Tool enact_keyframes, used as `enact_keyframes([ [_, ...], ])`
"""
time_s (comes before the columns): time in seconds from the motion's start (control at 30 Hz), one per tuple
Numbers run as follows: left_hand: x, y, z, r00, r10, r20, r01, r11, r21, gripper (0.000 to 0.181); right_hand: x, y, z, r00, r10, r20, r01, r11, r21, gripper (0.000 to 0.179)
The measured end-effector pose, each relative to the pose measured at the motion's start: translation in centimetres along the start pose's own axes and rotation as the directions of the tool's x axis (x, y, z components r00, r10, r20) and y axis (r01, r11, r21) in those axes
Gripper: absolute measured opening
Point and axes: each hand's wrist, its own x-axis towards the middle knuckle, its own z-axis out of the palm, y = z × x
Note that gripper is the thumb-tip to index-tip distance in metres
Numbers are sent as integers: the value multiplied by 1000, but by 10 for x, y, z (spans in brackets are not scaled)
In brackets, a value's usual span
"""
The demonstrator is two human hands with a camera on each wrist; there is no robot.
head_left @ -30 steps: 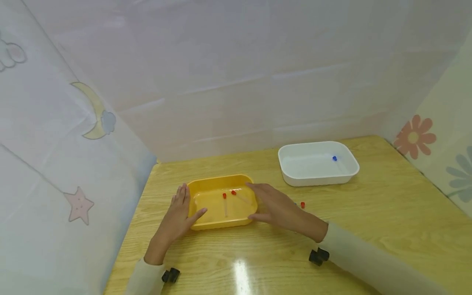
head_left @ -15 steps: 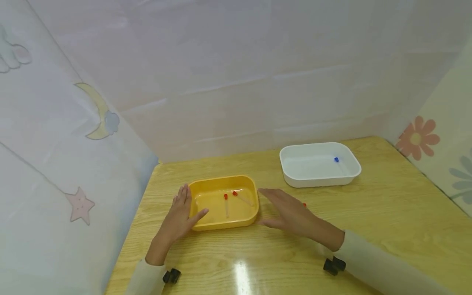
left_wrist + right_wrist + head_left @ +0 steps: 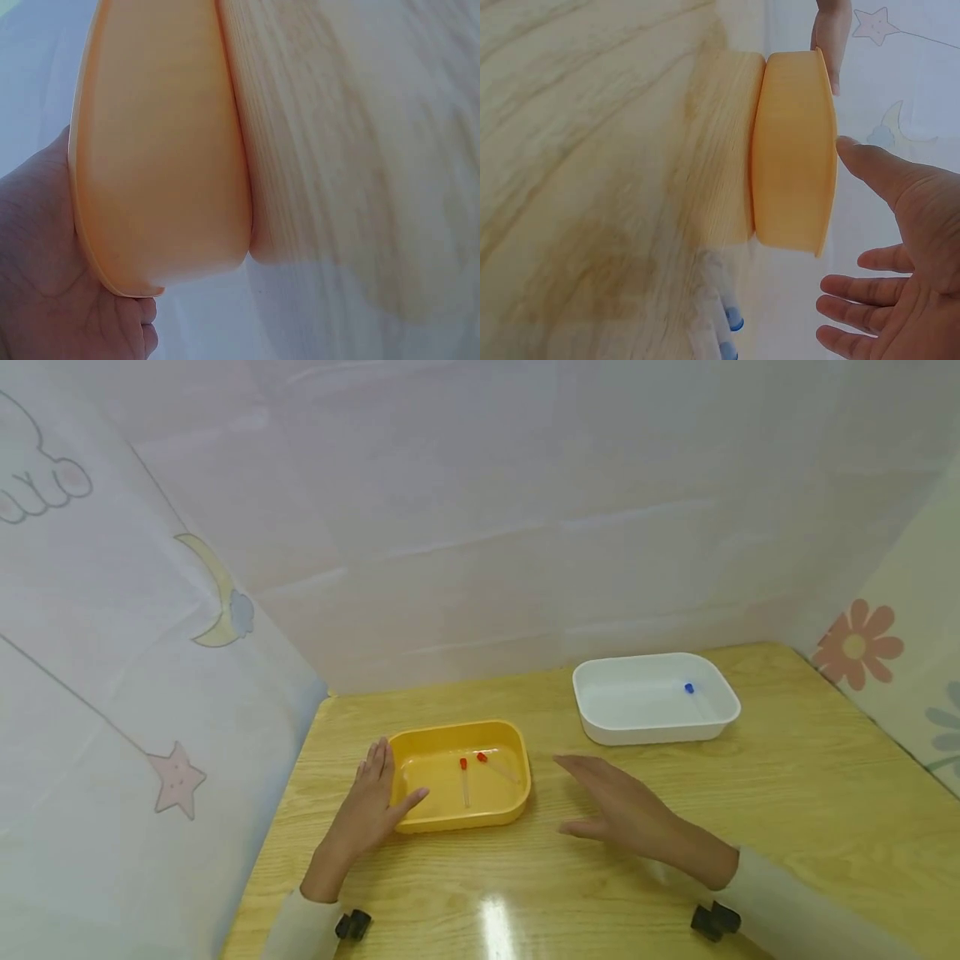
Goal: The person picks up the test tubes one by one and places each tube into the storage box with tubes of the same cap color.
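Observation:
A yellow tray stands on the wooden table, with two thin clear tubes lying in it, a first red-capped tube and a second red-capped tube. My left hand rests against the tray's left end, fingers straight along the outside and thumb over the near rim. In the left wrist view, the palm lies along the rim of the yellow tray. To the right of the tray, apart from it, my right hand hovers over the table with fingers extended and nothing in it.
A white tray stands at the back right, holding one blue-capped piece. In the right wrist view, clear tubes with blue caps lie on the table. Printed cloth walls border the table.
My right hand has left the yellow tray's right end and moved right and toward me. It covers the red cap seen earlier on the table. The left hand stays on the tray.

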Motion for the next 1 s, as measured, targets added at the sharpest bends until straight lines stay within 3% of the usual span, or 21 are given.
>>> enact_keyframes([
  [0.33, 0, 2, -2, 1000, -1, 9, 1, 1000, -8, 104, -13, 9, -9, 1000, 6, -4, -6, 1000, -13, 97],
  [0.77, 0, 1, -2, 1000, 13, -11, -14, 1000, -8, 103, -23, 25, -14, 997, 58, 40, -58, 998, -3, 99],
  [1.0, -1, 2, -4, 1000, 8, 8, -8, 1000, -8, 103, -30, 31, -19, 995, 84, 63, -82, 996, -30, 100],
])
